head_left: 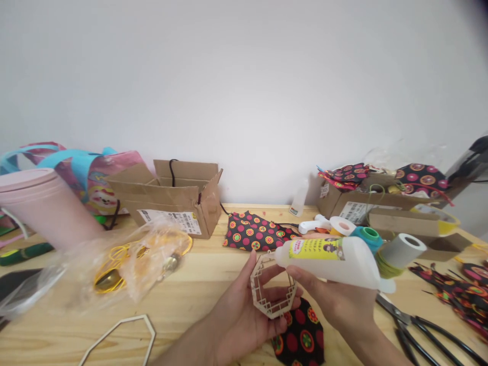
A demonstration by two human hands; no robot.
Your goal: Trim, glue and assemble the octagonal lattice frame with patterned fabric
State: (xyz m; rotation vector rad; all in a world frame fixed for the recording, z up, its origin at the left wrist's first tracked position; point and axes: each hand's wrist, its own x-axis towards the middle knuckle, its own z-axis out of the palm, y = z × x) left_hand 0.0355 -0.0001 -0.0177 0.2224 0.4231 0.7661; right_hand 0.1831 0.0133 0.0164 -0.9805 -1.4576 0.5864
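My left hand (244, 310) holds a small wooden octagonal lattice frame (275, 309), its fingers behind and around the edge. Tilted on its side, a translucent white glue bottle (354, 262) with a yellow label is gripped by my right hand (335, 302). The bottle's tip is at the frame's upper right edge; I cannot tell if it touches. Below the frame lies a black floral fabric piece (305, 335), partly hidden by my left fingers. Another patterned fabric piece (255, 231) lies behind my hands. At the lower left rests a plain wooden polygon outline (150, 338).
An open cardboard box (175, 201) stands at back left, beside a pink cup (49, 208) and a plastic bag with yellow cord (118, 269). Black-handled scissors (415, 325), thread spools (400, 251), a white glue gun (314, 223) and a filled box (339, 201) are on the right.
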